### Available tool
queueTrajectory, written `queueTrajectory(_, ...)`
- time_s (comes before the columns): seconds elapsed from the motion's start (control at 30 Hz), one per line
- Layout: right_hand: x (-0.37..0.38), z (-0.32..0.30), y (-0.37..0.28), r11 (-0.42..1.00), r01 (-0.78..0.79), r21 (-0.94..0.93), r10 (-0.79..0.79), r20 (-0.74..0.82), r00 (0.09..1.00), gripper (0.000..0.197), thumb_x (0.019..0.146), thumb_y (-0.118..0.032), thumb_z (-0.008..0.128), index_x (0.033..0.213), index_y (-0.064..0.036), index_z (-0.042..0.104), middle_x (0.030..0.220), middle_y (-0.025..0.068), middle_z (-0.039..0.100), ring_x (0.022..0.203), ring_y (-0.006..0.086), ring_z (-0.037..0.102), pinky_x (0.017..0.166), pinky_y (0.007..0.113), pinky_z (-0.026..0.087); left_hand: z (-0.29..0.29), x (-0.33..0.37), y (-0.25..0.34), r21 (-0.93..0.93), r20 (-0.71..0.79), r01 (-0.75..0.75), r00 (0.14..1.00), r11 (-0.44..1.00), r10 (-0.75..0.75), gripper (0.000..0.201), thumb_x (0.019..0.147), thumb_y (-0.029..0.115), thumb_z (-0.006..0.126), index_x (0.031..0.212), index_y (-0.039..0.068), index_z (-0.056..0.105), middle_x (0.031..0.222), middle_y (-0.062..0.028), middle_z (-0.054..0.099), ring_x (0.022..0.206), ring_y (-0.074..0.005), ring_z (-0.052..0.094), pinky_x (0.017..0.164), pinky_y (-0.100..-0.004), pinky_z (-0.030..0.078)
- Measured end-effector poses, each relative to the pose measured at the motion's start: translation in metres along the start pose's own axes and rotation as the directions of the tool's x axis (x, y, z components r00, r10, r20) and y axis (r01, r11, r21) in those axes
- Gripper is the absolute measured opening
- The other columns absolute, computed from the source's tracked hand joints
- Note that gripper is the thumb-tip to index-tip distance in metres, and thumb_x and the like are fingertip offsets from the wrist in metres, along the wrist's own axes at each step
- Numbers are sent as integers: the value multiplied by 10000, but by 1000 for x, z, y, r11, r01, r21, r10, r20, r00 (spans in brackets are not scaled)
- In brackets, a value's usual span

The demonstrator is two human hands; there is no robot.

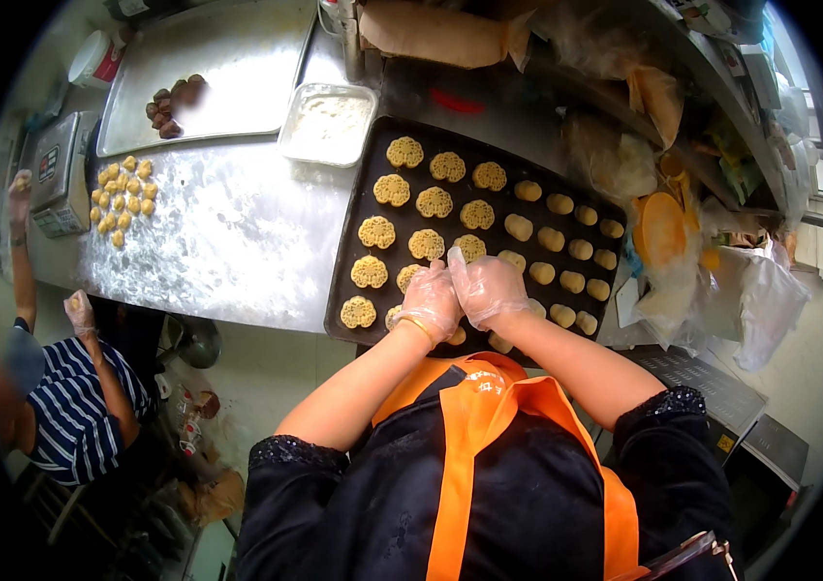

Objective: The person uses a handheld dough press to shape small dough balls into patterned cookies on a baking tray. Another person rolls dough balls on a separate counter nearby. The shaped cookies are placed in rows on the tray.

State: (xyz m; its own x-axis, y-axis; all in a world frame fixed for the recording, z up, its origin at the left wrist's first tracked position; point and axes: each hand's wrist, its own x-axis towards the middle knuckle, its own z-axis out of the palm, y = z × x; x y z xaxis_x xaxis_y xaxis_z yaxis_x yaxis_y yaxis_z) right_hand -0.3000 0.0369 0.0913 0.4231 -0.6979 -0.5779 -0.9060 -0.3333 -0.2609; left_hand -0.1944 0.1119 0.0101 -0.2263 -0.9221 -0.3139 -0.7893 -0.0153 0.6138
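Note:
A dark baking tray point(339, 281) lies under both my hands, which wear clear plastic gloves. Flat pastries with a pressed pattern point(377, 231) fill its left part in rows. Plain, smooth dough pieces point(580, 249), rounded and slightly pinched at the middle, fill the right part. My left hand point(433, 298) is closed over the near middle of the tray, its fingertips against my right hand. My right hand point(489, 289) is closed too, thumb pointing away from me, beside a patterned pastry point(470, 248). Whatever lies between or under the fingers is hidden by the hands.
Left of the tray, a floury metal table point(237, 252) holds small dough balls point(123, 198). Behind are a tub of white powder point(328, 123) and a metal tray point(247, 48) with dark brown balls point(176, 105). A co-worker point(82, 407) stands at left. Plastic bags point(765, 300) crowd the right.

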Motion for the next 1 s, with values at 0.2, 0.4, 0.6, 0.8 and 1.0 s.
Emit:
queueTrajectory(0.2,1,-4,-1,997,-13,-77,15,20,1000,571,1114,-379,337,983,-24,764,986,233,765,926,451,719,842,529,572,13,5,-3,7,-180,-37,983,999,37,273,853,188,720,1094,62,741,1070,-194,738,1110,-378,637,949,-461,531)
queueTrajectory(0.4,-10,-24,-9,997,-33,-65,30,-39,999,679,1120,-438,274,987,-10,785,1085,246,764,1046,432,719,945,515,557,-24,2,11,17,48,39,998,999,-39,579,880,261,730,1422,82,632,1477,-239,594,1312,-381,585,1076,-460,472)
queueTrajectory(0.6,-1,-4,-4,992,-67,-104,61,-56,997,533,1097,-400,386,1070,-18,756,1022,213,778,1006,384,747,873,491,590,-13,2,2,36,16,2,1000,999,-3,570,843,300,782,1352,70,667,1366,-207,658,1257,-379,599,1051,-451,475)
queueTrajectory(0.8,2,-4,-7,972,25,-232,-28,-10,1000,251,998,-237,555,1127,-51,664,949,184,780,941,368,764,754,483,614,12,-2,-4,20,-147,-10,989,1000,13,324,805,170,733,1114,73,749,1075,-146,740,1155,-354,611,986,-440,481)
queueTrajectory(1.0,5,4,1,979,43,-200,-43,3,999,326,1013,-250,522,1117,-31,740,1075,212,780,987,395,757,823,498,610,4,2,0,53,-142,-12,990,999,19,433,842,330,791,1196,85,743,1175,-172,731,1161,-382,625,1021,-441,498)
